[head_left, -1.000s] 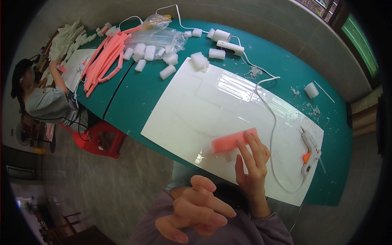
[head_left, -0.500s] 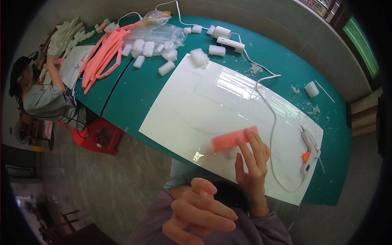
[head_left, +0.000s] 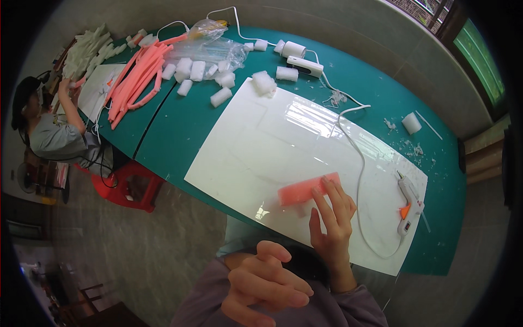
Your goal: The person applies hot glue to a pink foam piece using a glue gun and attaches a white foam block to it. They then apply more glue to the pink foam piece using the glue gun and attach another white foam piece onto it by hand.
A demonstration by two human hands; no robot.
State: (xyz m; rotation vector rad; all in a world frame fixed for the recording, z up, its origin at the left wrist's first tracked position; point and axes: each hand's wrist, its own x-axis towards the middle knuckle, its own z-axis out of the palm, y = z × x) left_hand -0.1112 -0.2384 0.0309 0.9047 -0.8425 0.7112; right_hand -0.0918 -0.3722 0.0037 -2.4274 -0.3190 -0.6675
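The pink foam block (head_left: 308,189) lies flat on the glossy white board (head_left: 261,147), near its front edge. My right hand (head_left: 331,220) rests its outstretched fingers on the block's right end, pressing down on it rather than gripping it. My left hand (head_left: 265,283) hovers low in front of me, fingers loosely curled, holding nothing. The board sits on the green table (head_left: 180,117). A white glue gun (head_left: 409,203) lies on the board just right of my hand, its white cord (head_left: 354,155) looping away. Farther off lie white foam pieces (head_left: 196,73) and pink foam strips (head_left: 136,76), where another person (head_left: 52,131) sits.
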